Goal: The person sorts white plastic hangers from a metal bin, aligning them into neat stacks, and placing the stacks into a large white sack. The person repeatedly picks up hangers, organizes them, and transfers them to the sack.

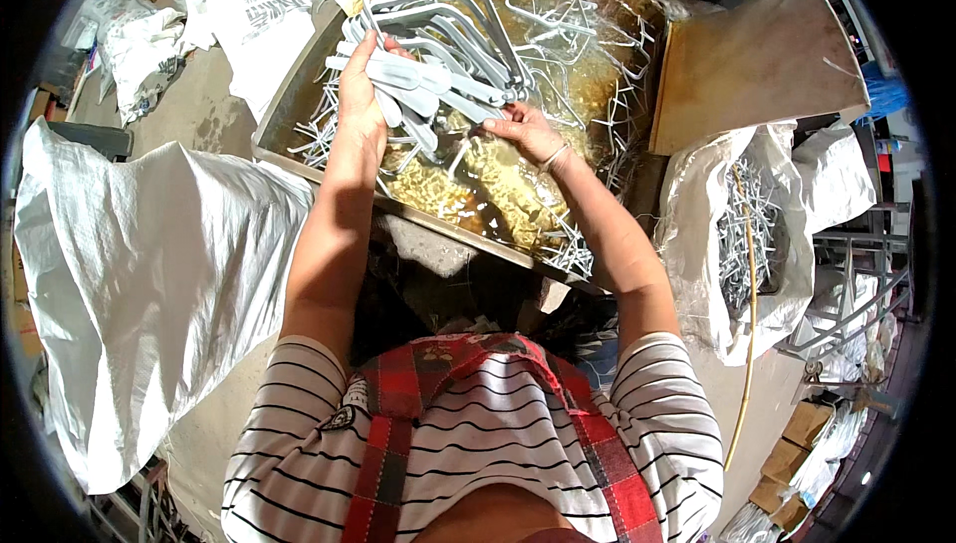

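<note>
My left hand (361, 95) is closed round the left side of a bundle of grey bent frames (433, 35), which have rounded loops and flat, paddle-like ends. On the bundle's right side, my right hand (528, 133) pinches the frames near their corners. Both hands hold the bundle up over a wide, shallow metal tray (468, 229) of yellowish liquid. Pale yellow foam or bubbles (518, 190) float below my hands. More bent wire frames (551, 7) lie at the tray's far side, and thin grey metal pieces (617, 95) line its right wall.
To the right, an open white sack (687, 234) holds many grey metal pieces (747, 234), with a thin bamboo stick (749, 344) leaning across it. A brown board (762, 65) rests beside the tray. White woven sheeting (159, 284) drapes at left; cardboard boxes (787, 463) stand lower right.
</note>
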